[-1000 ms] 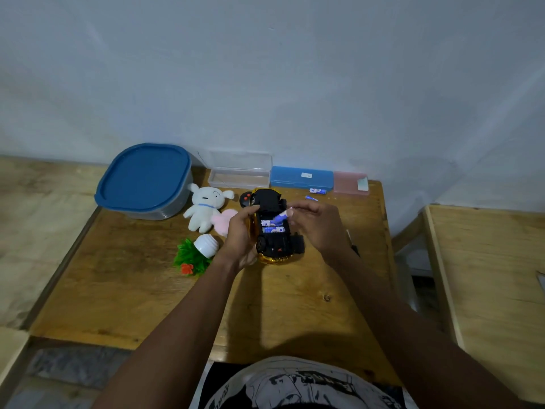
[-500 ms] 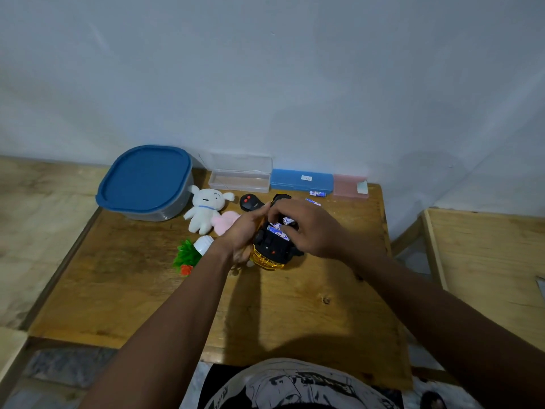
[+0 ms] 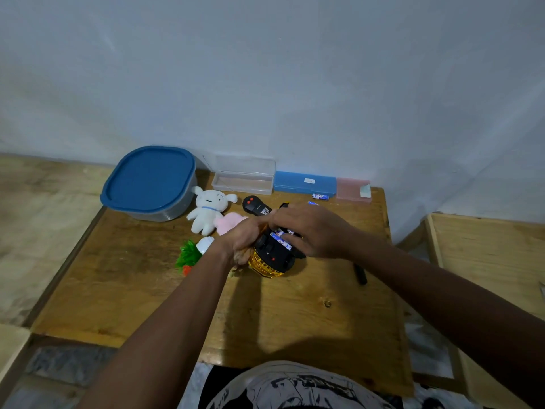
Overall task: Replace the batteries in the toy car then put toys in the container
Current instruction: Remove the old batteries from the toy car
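Between both hands: toy car (image 3: pixel 272 256) upturned, left hand (image 3: pixel 243 242) gripping, right hand (image 3: pixel 309 231) over batteries (image 3: pixel 281 240).

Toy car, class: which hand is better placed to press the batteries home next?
Probably the right hand: its fingers lie over the batteries, while the left hand grips the toy car, steadying it.

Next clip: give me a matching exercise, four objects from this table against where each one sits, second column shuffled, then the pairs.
Objects:
1. container with blue lid
2. toy car
3. white plush toy
4. pink case

Places:
A. held between both hands
B. back right corner of the table
C. back left corner of the table
D. just right of the container

Pairs: 1-C, 2-A, 3-D, 4-B
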`<act>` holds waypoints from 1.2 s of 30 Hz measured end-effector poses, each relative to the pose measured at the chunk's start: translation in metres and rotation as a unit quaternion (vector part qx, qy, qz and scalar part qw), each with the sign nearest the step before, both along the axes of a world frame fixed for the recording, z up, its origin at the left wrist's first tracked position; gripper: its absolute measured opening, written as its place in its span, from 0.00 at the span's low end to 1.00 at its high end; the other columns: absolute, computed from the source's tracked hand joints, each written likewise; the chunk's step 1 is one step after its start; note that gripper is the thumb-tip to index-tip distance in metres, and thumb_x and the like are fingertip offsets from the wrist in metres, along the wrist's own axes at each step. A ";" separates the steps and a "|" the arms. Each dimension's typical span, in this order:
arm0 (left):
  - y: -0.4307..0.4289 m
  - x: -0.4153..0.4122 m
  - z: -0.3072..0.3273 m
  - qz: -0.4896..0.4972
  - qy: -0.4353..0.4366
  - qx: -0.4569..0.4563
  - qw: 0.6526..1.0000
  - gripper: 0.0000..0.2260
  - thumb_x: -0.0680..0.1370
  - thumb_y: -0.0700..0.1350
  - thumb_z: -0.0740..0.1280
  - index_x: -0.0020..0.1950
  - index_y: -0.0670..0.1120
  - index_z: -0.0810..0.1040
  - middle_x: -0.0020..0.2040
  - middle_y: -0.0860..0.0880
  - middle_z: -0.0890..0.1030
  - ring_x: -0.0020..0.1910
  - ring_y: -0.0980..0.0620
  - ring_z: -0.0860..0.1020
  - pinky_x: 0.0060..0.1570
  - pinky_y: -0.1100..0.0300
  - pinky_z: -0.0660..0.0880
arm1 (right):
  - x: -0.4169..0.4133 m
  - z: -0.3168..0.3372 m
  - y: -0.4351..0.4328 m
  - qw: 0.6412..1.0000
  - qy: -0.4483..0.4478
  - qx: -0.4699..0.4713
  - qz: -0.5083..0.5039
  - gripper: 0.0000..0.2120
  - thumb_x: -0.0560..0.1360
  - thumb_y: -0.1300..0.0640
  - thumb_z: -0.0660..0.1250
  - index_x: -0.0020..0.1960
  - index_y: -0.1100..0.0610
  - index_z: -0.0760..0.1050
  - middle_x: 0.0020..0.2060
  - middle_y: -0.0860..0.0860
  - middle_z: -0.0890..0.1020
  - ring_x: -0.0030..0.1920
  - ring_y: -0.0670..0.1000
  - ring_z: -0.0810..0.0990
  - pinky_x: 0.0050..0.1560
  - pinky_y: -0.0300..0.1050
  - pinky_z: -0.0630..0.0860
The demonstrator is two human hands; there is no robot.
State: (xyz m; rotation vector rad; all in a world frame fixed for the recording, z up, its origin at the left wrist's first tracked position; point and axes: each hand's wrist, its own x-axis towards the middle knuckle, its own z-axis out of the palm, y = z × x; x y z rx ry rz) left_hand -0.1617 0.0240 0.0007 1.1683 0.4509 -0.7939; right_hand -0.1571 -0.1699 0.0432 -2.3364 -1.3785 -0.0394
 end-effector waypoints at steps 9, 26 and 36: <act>-0.008 -0.009 0.001 0.024 -0.023 -0.042 0.999 0.20 0.78 0.50 0.69 0.64 0.38 0.78 0.58 0.38 0.83 0.56 0.39 0.82 0.61 0.45 0.76 | -0.007 -0.008 0.001 0.982 0.115 0.127 -0.083 0.12 0.75 0.61 0.68 0.57 0.53 0.75 0.48 0.43 0.77 0.47 0.46 0.75 0.45 0.46 0.77; -0.010 -0.009 0.004 0.089 -0.054 -0.092 0.990 0.22 0.81 0.59 0.61 0.62 0.44 0.82 0.57 0.40 0.83 0.56 0.40 0.81 0.62 0.45 0.76 | -0.015 -0.012 0.016 0.761 0.407 0.315 -0.394 0.06 0.78 0.56 0.68 0.52 0.57 0.75 0.40 0.47 0.84 0.32 0.39 0.78 0.31 0.35 0.74; -0.011 -0.013 -0.007 0.137 -0.099 -0.053 0.984 0.25 0.80 0.57 0.63 0.68 0.40 0.77 0.60 0.35 0.81 0.54 0.38 0.82 0.55 0.46 0.79 | -0.026 -0.025 0.016 0.604 0.586 0.365 -0.397 0.05 0.80 0.59 0.66 0.49 0.60 0.72 0.35 0.52 0.75 0.31 0.46 0.73 0.28 0.37 0.69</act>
